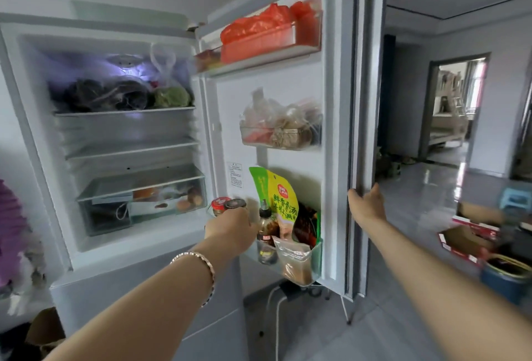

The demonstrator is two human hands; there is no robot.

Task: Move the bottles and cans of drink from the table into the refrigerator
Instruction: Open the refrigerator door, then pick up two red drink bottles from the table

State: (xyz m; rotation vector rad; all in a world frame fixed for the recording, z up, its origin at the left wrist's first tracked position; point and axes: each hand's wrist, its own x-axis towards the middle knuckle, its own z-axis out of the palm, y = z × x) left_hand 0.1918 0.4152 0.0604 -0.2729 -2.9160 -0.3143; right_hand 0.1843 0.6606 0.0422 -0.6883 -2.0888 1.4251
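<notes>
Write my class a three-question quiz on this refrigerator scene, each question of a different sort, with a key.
1. True or false: the right hand grips the edge of the refrigerator door.
2. What fills the door's top shelf? A) red plastic bags B) egg cartons C) milk jugs
3. Fill in: the left hand holds ____ capped bottles.
Key: 1 true; 2 A; 3 two.

Bare forearms — beaded bracelet [206, 260] on left wrist.
</notes>
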